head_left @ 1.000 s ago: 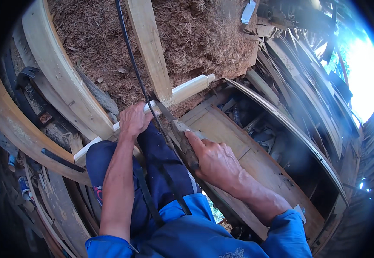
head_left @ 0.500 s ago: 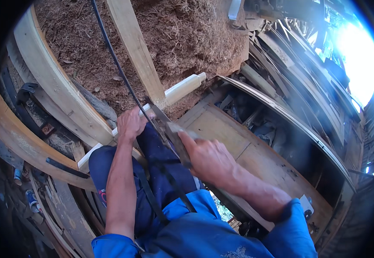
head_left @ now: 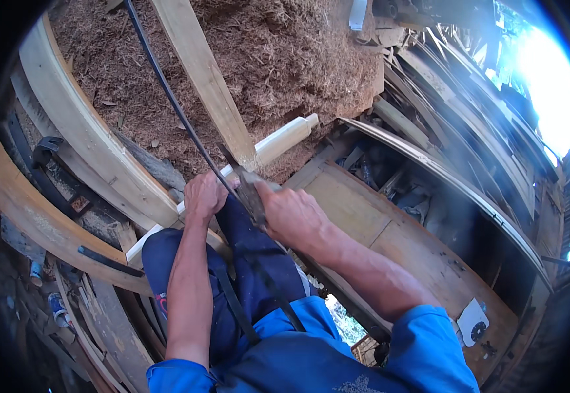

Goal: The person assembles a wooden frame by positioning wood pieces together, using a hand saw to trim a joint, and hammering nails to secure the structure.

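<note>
My right hand point(head_left: 294, 213) is closed round the wooden end piece of a frame saw point(head_left: 178, 108). Its long dark blade runs up and away to the far left, where a bit of wood shows at its far end. My left hand point(head_left: 204, 196) grips a pale wooden rail point(head_left: 288, 139) just left of the blade, fingers bent over it. The rail lies crosswise at my knees, and a long wooden beam point(head_left: 203, 72) meets it beside the saw. The hands hide where the blade meets the wood.
Curved timber pieces point(head_left: 78, 124) lie on the left, with a black clamp-like tool point(head_left: 45, 150) between them. Brown shavings point(head_left: 285, 59) heap up ahead. A wooden panel point(head_left: 363, 223) lies on the right, beyond it stacked offcuts point(head_left: 468, 111). A white card point(head_left: 473, 322) rests on the panel.
My right hand has pushed the saw forward and to the left, bringing its end piece closer to the rail. My left hand keeps its hold on the rail.
</note>
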Tool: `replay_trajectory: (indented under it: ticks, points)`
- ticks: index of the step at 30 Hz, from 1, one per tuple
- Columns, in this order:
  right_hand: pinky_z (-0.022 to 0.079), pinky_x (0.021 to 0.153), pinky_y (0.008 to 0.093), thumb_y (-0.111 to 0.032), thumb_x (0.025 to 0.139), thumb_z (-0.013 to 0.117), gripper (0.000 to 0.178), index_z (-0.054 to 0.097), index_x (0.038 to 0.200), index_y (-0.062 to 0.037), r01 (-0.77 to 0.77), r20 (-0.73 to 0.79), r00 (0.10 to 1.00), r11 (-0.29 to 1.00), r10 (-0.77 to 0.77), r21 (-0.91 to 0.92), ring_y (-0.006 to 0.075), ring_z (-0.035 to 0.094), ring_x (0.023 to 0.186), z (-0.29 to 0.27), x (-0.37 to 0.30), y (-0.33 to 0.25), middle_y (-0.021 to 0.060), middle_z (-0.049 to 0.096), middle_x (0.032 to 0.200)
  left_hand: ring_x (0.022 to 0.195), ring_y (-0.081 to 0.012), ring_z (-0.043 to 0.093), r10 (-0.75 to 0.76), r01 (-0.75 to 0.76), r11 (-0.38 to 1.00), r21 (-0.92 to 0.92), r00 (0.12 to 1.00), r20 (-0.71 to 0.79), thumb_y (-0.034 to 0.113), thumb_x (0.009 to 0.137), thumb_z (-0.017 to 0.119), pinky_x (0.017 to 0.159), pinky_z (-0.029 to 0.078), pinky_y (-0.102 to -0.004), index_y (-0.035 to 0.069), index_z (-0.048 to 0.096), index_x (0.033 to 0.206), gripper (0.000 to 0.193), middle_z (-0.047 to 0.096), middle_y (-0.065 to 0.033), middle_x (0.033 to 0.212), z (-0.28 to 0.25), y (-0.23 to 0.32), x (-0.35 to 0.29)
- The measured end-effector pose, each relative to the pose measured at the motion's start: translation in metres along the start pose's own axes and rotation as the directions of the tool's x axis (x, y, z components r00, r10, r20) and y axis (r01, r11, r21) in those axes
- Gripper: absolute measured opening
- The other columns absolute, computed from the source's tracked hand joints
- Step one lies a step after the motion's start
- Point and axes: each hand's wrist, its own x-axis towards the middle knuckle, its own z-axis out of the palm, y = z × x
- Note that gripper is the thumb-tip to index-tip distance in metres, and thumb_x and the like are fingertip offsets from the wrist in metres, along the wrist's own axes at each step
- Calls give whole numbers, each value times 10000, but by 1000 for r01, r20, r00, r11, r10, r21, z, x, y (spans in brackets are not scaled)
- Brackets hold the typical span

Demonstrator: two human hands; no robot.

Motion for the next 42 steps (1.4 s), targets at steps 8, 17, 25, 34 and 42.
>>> replay_trajectory:
  ticks: [8,17,25,34,42]
  points:
    - [565,689,479,-81,750,678,502,510,1211,27,9,10,1000,1000,-9,-17,414,684,778,-35,-68,0,250,662,862,910,-432,659,8,-8,1000,6,1000,12,540,804,682,806,507,-498,12,653,956,550,684,-262,912,-2,-3,12]
    - [552,720,491,-110,725,713,550,510,1229,-24,-39,7,999,996,39,80,418,684,813,-4,-9,11,235,680,850,898,-440,656,31,-30,997,70,999,-16,501,827,679,790,511,-503,20,657,990,509,679,-269,892,11,-2,7]
    - [566,709,498,-92,800,627,319,554,1085,29,42,-105,994,997,-35,68,418,696,785,1,-3,8,243,693,839,886,-454,656,95,-87,993,83,991,-91,414,826,701,781,514,-513,0,656,981,444,676,-286,896,10,-6,7]
    - [543,625,496,-70,786,625,427,499,1187,6,-35,7,999,999,35,22,409,685,755,-44,-97,-8,232,666,786,965,-436,648,-17,18,997,77,1000,-20,513,810,673,836,501,-496,19,667,973,521,680,-267,966,15,-4,9]
    - [548,826,444,-16,763,650,709,401,1427,-5,-240,-399,892,971,212,-21,412,668,977,-100,-231,50,268,622,1172,945,-444,651,-56,56,996,69,998,-4,591,796,660,831,500,-496,-10,660,935,616,673,-285,930,-4,7,-3]
